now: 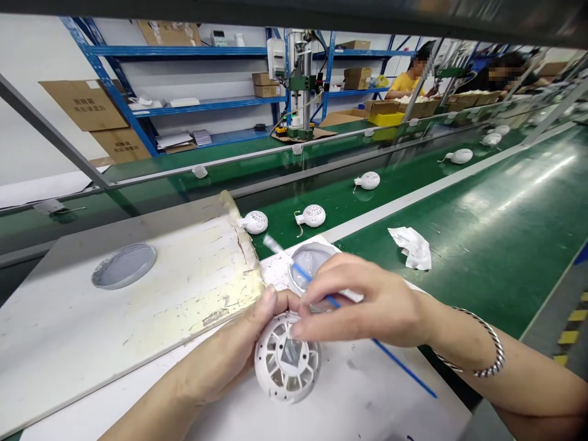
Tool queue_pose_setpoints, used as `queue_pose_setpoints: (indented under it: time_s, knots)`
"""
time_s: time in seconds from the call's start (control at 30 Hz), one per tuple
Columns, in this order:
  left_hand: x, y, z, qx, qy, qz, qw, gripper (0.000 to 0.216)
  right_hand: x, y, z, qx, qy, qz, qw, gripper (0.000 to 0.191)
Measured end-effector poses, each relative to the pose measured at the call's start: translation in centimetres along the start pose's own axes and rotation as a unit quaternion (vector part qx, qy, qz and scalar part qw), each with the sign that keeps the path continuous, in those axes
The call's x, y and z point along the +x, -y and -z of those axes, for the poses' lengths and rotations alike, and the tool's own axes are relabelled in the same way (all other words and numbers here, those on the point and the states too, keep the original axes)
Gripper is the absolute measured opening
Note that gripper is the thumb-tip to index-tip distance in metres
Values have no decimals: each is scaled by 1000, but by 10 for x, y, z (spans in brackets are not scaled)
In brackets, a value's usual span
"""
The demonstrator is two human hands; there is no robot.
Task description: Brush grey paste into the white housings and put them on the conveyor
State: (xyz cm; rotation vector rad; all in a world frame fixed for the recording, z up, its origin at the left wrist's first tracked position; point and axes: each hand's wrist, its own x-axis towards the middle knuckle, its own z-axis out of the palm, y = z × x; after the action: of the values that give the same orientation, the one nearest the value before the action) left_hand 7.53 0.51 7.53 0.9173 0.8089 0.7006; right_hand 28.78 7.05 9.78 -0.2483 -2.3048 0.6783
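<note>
My left hand [239,340] is closed around the upper left of a round white plastic housing [289,389] with slotted openings and small holes in its rim. A greyish, clear-looking square piece [291,351] sits at the housing's centre. My right hand [362,297] grips a thin blue-handled brush [404,365], its pale tip pointing up and left. The right fingertips touch the housing beside the square, hiding part of it. Just behind the hands is a round dish [312,251] with greyish contents.
A pale, stained board [174,306] lies at left, bearing a shallow grey dish [124,266]. Several white housings with wires, such as this one [313,215], rest on the green conveyor [340,205]. A crumpled tissue [411,247] lies at right. Co-workers [404,82] sit farther back.
</note>
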Motion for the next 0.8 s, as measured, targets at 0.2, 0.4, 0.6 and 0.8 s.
queue_pose_setpoints:
  time_s: [0.2,0.4,0.6,0.8]
  knots:
    - [-6,-5,-5,66,0,5,998,51,1,3,-5,-113,40,123,985,14]
    - [-4,-2,-17,153,-148,-93,973,40,-2,6,-1,-209,-26,144,967,18]
    - [-10,-2,-14,209,-104,-76,969,39,-2,7,0,-162,-66,122,977,22]
    - [-8,-8,-13,179,4,-50,983,31,-3,10,3,-97,-5,39,994,11]
